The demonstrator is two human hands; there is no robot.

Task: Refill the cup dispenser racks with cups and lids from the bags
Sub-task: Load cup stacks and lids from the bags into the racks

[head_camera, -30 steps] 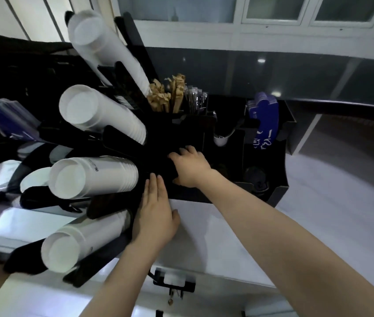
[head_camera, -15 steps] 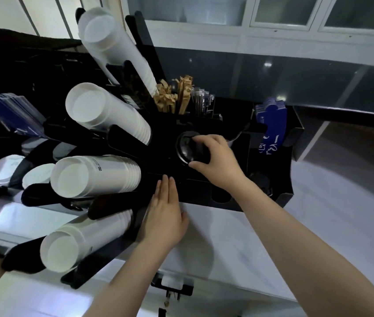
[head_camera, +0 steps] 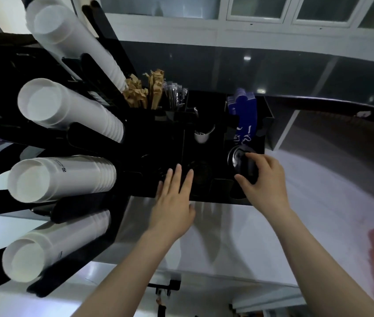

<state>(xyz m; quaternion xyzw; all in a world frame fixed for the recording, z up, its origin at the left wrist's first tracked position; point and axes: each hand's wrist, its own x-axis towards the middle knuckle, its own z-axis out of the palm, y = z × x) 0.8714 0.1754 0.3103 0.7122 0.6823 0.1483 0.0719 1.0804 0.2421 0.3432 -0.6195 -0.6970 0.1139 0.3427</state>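
- the right hand (head_camera: 265, 177) has its fingers and thumb curled round a stack of black lids (head_camera: 242, 162).
- the lids are over the right end of the black rack (head_camera: 218, 189), just in front of the blue sleeves (head_camera: 244, 117).
- the stack is tipped, with its round top face turned up and to the left.
- i guess the lids are thin plastic, so the stack should be very light.
- thin lids bend and can crack, so a soft squeeze is best.
- they look shiny and smooth. i think they could slide apart if held only at one end.
- a good place to hold is round the side of the stack, thumb on one side and fingers on the other. that is about how the hand holds it here.
- the left hand (head_camera: 173, 201) is flat, fingers straight and a bit spread. it holds nothing.
- its fingertips lie on the front of the rack, near a dark round hole (head_camera: 201, 175). it looks like it keeps the rack from sliding.
- i cannot tell how deep the holes are or how full they are. it is too dark there.
- white cups (head_camera: 60, 177) sit in long stacks in the holders on the left.
- paper cups are light too, but they squash, so hold a stack round its middle, not by the rim.
- no bags show in this view.
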